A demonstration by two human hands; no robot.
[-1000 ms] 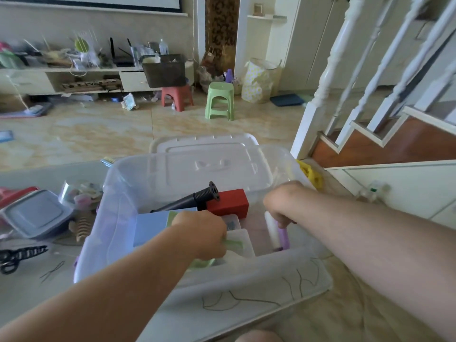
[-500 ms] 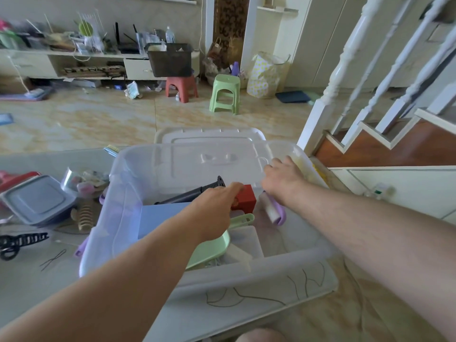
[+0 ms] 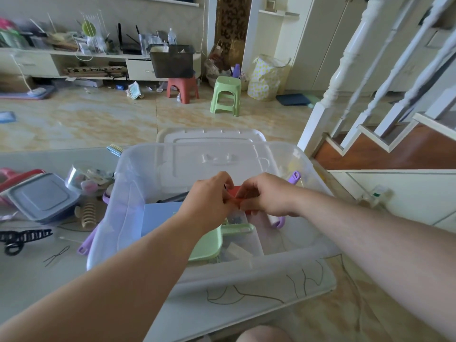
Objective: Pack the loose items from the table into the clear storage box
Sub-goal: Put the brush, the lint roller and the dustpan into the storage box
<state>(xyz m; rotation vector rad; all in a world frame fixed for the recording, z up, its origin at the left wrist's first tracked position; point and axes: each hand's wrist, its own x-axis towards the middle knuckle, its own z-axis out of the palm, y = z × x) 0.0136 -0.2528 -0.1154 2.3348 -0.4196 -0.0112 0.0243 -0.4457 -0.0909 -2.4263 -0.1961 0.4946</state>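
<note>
Tiled living rm, stairs at right; grey table (image 3: 37,287) w/ clear storage box (image 3: 259,275) on it, lid (image 3: 212,137) lying behind. Both hands inside box: left hand (image 3: 209,196) and right hand (image 3: 266,196) each w/ fingers curled on red block (image 3: 235,193), pinching it from opp. sides. Judgement: lower it flat beside black handle (image 3: 172,197), don't crush small clear case (image 3: 237,218). Also in box: blue sheet (image 3: 158,218), green scoop (image 3: 209,243), purple-capped tube (image 3: 276,220). Loose outside: grey-lidded tub (image 3: 42,196), black clip (image 3: 22,236).

No legible text, labels, brands or numbers anywhere in view.
</note>
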